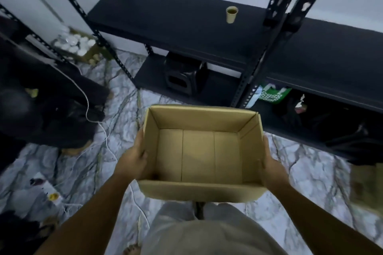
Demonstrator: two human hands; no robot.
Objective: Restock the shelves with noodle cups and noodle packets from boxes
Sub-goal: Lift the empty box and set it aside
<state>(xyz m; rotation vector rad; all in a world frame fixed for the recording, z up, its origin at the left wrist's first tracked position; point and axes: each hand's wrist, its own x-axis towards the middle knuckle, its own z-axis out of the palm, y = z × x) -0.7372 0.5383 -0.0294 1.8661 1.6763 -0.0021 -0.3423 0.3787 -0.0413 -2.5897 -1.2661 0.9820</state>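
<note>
I hold an open brown cardboard box (200, 156) in front of my waist, above the floor. Nothing lies inside it. My left hand (135, 156) grips its left wall, thumb over the rim. My right hand (271, 166) grips the right wall the same way. Ahead stands a black metal shelf unit (165, 18). A single tan paper cup (231, 14) stands upright on its broad shelf board, near the right upright post.
A black stool (182, 76) sits on the lowest shelf. A green packet (273, 95) lies under the right-hand shelf (331, 51). A box of white cups (76, 44) stands at the back left. White cables (99, 128) and small litter lie on the marble-patterned floor (306, 172).
</note>
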